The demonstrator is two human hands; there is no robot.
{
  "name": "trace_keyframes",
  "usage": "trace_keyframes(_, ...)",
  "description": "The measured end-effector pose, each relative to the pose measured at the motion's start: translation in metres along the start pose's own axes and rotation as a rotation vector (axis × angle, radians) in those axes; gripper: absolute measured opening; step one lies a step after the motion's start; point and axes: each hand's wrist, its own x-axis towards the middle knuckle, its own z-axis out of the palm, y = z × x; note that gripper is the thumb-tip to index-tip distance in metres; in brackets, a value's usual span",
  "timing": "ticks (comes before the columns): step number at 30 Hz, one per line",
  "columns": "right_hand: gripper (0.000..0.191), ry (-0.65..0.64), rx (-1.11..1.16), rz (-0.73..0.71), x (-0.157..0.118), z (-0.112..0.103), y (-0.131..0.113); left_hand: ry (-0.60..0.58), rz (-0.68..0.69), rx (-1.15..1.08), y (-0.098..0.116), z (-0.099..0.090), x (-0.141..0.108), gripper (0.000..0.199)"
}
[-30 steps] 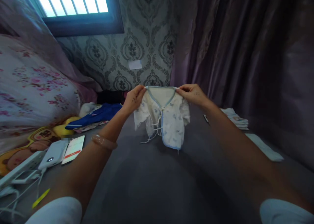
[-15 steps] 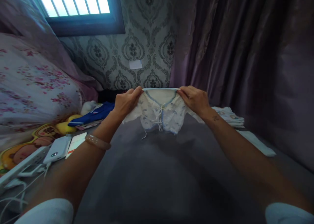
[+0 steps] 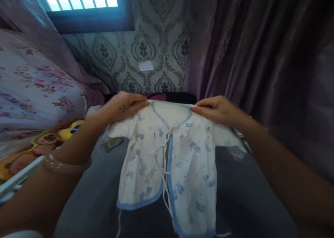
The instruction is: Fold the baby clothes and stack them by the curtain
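Two pinching grips hold a shirt [image 3: 191,168] by its neckline [image 3: 171,102].
The left hand [image 3: 129,104] and right hand [image 3: 221,109] each have thumb and fingers closed on the cloth, one at either end of the neckline, the blue edging drawn nearly straight between them. The shirt hangs front outward over the grey sheet [image 3: 88,196]; whether it touches the sheet I cannot tell. Its sleeves [image 3: 121,130] spread to both sides, the front is parted low down, and white ties [image 3: 164,172] dangle along the opening. Left of the shirt, a bangle [image 3: 58,164] circles the left wrist; farther left lies a yellow cushion [image 3: 18,163]. Behind the shirt stands a patterned wall [image 3: 167,46], with a curtain [image 3: 221,50] behind it to the right.
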Motion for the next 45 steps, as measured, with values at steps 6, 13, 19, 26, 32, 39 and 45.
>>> trace_keyframes(6,0.040,-0.249,-0.196,0.081,0.008,0.098,0.084,-0.314,0.062,0.316,-0.088,0.113,0.008,0.039)
trace_keyframes(13,0.042,-0.326,-0.531,0.229,-0.003,0.162,0.121,-0.333,-0.071,0.338,-0.133,0.187,0.003,0.042)
trace_keyframes(19,0.043,-0.348,-0.604,0.201,0.010,0.170,0.130,-0.334,-0.139,0.413,-0.142,0.199,0.014,0.042)
trace_keyframes(26,0.046,-0.376,-0.687,0.223,0.030,0.186,0.158,-0.389,-0.138,0.531,-0.159,0.211,0.040,0.042)
trace_keyframes(32,0.043,-0.348,-0.688,0.227,0.045,0.184,0.171,-0.373,-0.123,0.573,-0.170,0.218,0.061,0.043)
trace_keyframes(39,0.037,-0.315,-0.625,0.244,0.049,0.190,0.178,-0.386,-0.138,0.549,-0.181,0.231,0.069,0.039)
trace_keyframes(45,0.044,-0.277,-0.207,0.445,0.052,0.172,0.199,-0.323,-0.137,0.519,-0.170,0.219,0.070,0.028)
